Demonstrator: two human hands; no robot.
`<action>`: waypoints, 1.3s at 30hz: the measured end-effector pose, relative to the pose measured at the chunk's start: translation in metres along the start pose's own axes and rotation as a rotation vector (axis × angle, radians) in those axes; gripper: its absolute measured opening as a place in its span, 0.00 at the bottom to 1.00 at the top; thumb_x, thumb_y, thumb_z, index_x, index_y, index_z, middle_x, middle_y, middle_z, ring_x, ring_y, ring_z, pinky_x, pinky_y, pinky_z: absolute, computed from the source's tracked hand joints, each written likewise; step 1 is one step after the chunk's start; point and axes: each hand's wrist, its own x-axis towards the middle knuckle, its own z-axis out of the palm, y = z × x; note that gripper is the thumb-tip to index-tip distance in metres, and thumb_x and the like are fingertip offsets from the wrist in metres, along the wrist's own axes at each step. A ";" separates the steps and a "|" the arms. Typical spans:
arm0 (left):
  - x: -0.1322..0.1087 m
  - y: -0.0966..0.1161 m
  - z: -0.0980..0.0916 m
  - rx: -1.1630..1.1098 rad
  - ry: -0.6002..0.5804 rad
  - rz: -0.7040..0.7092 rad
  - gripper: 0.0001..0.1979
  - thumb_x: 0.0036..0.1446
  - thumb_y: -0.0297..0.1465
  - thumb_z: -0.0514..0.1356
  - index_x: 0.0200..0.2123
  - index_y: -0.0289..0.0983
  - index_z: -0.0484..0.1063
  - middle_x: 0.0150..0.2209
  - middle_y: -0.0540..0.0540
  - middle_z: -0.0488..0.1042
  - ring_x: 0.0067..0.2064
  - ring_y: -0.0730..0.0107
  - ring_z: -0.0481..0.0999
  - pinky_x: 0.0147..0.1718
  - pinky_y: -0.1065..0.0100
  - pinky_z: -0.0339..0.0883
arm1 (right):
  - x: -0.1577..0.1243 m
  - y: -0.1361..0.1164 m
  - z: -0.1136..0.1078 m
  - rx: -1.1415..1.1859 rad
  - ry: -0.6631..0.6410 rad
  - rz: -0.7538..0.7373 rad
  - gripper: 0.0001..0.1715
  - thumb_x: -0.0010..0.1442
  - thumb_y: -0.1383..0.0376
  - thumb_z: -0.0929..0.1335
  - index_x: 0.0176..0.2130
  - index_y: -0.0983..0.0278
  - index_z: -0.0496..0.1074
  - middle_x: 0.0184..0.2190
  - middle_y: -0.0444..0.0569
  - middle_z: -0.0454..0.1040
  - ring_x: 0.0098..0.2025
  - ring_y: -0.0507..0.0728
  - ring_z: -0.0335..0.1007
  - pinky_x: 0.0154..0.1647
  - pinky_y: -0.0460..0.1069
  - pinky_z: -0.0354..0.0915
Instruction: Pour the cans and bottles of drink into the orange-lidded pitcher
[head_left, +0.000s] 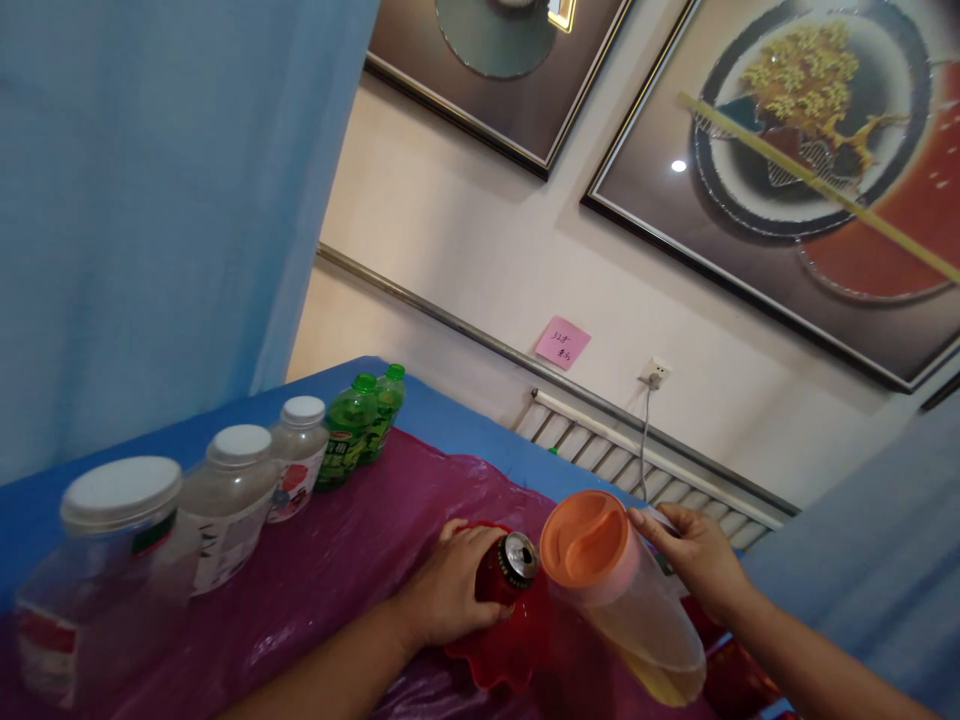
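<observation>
My left hand (454,590) is wrapped round a dark red drink can (500,578), whose silver top shows an open mouth. Under and around the can lies a red dish with a wavy rim (491,665). To the right, my right hand (694,550) grips a clear plastic pitcher (637,630) near its top by what looks like a white handle. The pitcher has an orange lid (585,540) and leans toward the can, its lid close to the can's top. Some yellowish liquid lies low inside it.
Along the left stand a large white-lidded jar (112,580), two smaller white-lidded jars (232,510) and two green bottles (349,430). Purple plastic sheeting (330,590) covers the blue table (442,425). Red objects (739,675) sit behind the pitcher. A radiator (592,455) and plugged-in socket (655,373) are beyond.
</observation>
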 end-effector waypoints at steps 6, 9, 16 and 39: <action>-0.001 0.005 -0.003 -0.028 -0.009 -0.045 0.33 0.42 0.38 0.72 0.54 0.46 0.70 0.53 0.46 0.77 0.56 0.50 0.73 0.63 0.50 0.51 | -0.002 -0.002 0.002 0.010 -0.009 0.011 0.32 0.54 0.40 0.70 0.22 0.61 0.59 0.21 0.39 0.50 0.25 0.50 0.45 0.23 0.46 0.47; -0.001 0.008 -0.005 -0.054 -0.012 -0.078 0.35 0.40 0.36 0.73 0.54 0.45 0.70 0.54 0.47 0.76 0.57 0.51 0.72 0.63 0.50 0.50 | -0.002 -0.004 0.002 0.008 -0.005 0.019 0.32 0.54 0.40 0.69 0.22 0.60 0.59 0.21 0.38 0.49 0.25 0.50 0.45 0.23 0.46 0.47; -0.001 0.010 -0.007 -0.062 -0.028 -0.075 0.36 0.39 0.35 0.73 0.55 0.46 0.70 0.54 0.48 0.76 0.57 0.51 0.72 0.63 0.51 0.51 | -0.001 -0.008 0.001 0.000 0.011 0.004 0.32 0.54 0.39 0.69 0.21 0.60 0.57 0.21 0.38 0.48 0.25 0.50 0.45 0.23 0.46 0.47; 0.001 0.009 -0.006 -0.017 -0.025 -0.031 0.32 0.43 0.39 0.69 0.54 0.47 0.70 0.52 0.47 0.78 0.54 0.49 0.73 0.60 0.52 0.55 | -0.003 -0.013 -0.002 -0.043 0.012 -0.006 0.33 0.55 0.39 0.69 0.21 0.59 0.54 0.20 0.38 0.47 0.24 0.50 0.44 0.23 0.46 0.46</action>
